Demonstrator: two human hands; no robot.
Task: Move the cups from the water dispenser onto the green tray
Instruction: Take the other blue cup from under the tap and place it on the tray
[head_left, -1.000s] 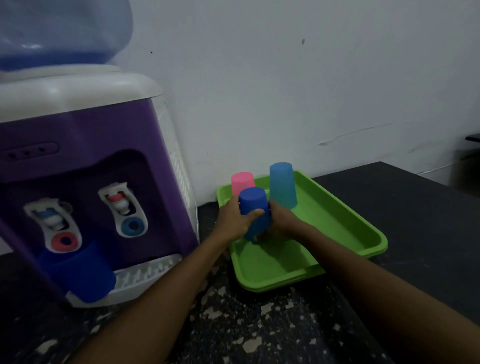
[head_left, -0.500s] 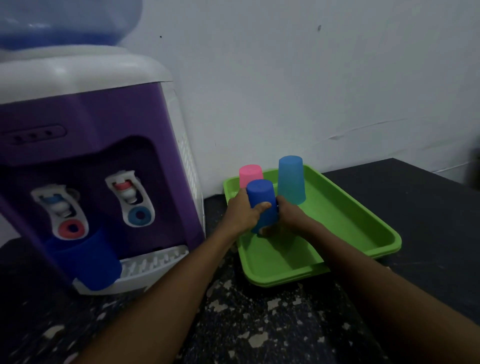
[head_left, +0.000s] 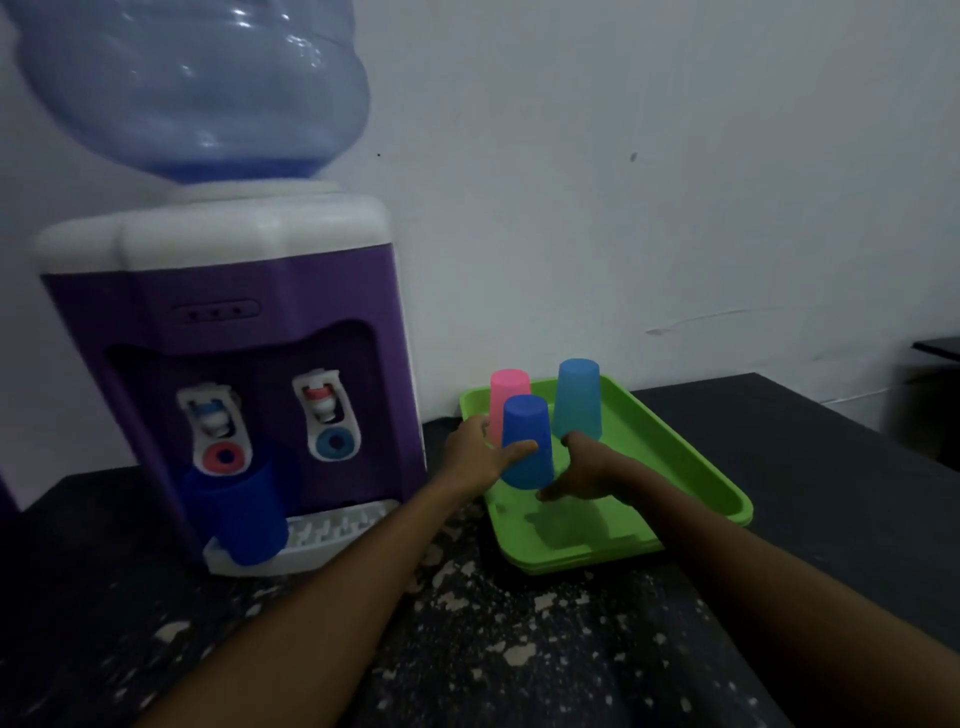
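One green tray (head_left: 675, 457) on a speckled dark counter (head_left: 467, 623).

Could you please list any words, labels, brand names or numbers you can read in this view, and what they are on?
None: no readable text shows.
The water dispenser has a small panel with three dots, no letters.
Its taps carry only red and blue rings.
The cups and green tray are plain.
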